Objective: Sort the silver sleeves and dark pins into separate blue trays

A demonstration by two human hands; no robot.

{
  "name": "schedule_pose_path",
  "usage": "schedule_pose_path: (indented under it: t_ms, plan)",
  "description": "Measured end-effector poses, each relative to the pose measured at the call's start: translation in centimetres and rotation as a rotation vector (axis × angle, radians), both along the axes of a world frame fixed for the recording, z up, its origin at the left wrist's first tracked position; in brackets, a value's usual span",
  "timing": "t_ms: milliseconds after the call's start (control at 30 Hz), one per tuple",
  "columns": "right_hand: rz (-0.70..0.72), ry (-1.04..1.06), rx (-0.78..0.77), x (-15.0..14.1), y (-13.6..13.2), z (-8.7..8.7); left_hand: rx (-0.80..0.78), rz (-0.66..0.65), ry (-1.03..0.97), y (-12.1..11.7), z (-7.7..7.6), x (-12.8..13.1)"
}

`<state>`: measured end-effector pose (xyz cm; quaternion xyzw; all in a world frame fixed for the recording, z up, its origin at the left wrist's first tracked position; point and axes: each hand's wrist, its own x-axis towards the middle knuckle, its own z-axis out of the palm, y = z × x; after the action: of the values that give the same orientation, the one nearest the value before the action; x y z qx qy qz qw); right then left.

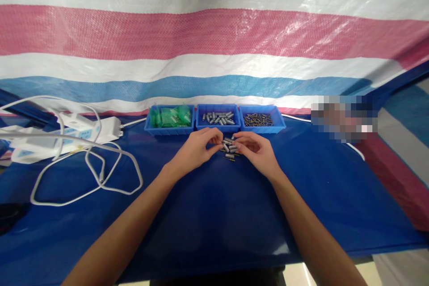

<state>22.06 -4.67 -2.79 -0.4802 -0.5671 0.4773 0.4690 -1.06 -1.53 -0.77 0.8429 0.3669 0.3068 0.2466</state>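
A small pile of grey metal cylinders (229, 148) and thin screw-like pins (229, 159) lies on the blue table, between my two hands. My left hand (203, 146) is at the pile's left side, thumb and forefinger pinched together; whatever is between them is too small to make out. On the right side, my right hand (256, 149) has its fingers curled with the tips at the pile's edge. A cylinder shows close to its fingertips, but I cannot tell what it grips.
Behind the hands stand three blue bins: one with green plastic bags (172, 116), one with metal cylinders (219, 118), one with screw-like pins (258, 119). White power strips (100, 130) and a looped white cable (134, 161) lie left. A blurred patch (345, 118) covers something at right.
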Motion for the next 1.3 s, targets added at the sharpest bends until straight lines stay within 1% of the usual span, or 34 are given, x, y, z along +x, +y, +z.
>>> schedule_pose_path:
  t_ms: [67,133,367,533,600,667,800,900,1000,1100,1300]
  plan:
    - [0.052,-0.014,-0.003,-0.2,-0.2,0.1,0.01,0.012,-0.03,-0.1,0.2,0.1]
    - [0.072,-0.006,-0.012,-0.3,-0.3,0.1,0.018,0.012,-0.041,-0.2,0.4,0.1]
    - [0.092,0.116,-0.089,-0.9,-0.4,0.3,0.035,-0.011,-0.017,-0.6,0.5,0.3]
    - [0.07,0.139,-0.106,-1.1,-0.3,0.4,0.04,-0.019,0.01,-0.6,0.4,0.3]
    - [0.044,0.128,-0.09,-0.8,-0.1,0.2,0.031,-0.019,0.07,-0.5,0.2,0.1]
    - [-0.022,0.105,-0.056,-0.4,0.1,0.0,0.01,-0.026,0.16,-0.4,-0.1,-0.2]
    - [-0.277,0.064,0.08,0.7,0.8,-0.3,-0.059,-0.06,0.309,-0.1,-0.7,-0.4]
    - [-0.383,0.048,0.122,1.4,1.1,-0.5,-0.108,-0.075,0.356,0.0,-1.0,-0.4]
    - [-0.412,0.068,0.127,1.7,1.2,-0.8,-0.105,-0.083,0.386,0.1,-1.1,-0.5]
    - [-0.387,0.079,0.127,1.7,1.3,-1.0,-0.081,-0.09,0.418,0.1,-1.0,-0.6]
    - [-0.347,0.11,0.097,1.2,1.2,-1.0,-0.052,-0.131,0.416,0.1,-0.8,-0.5]
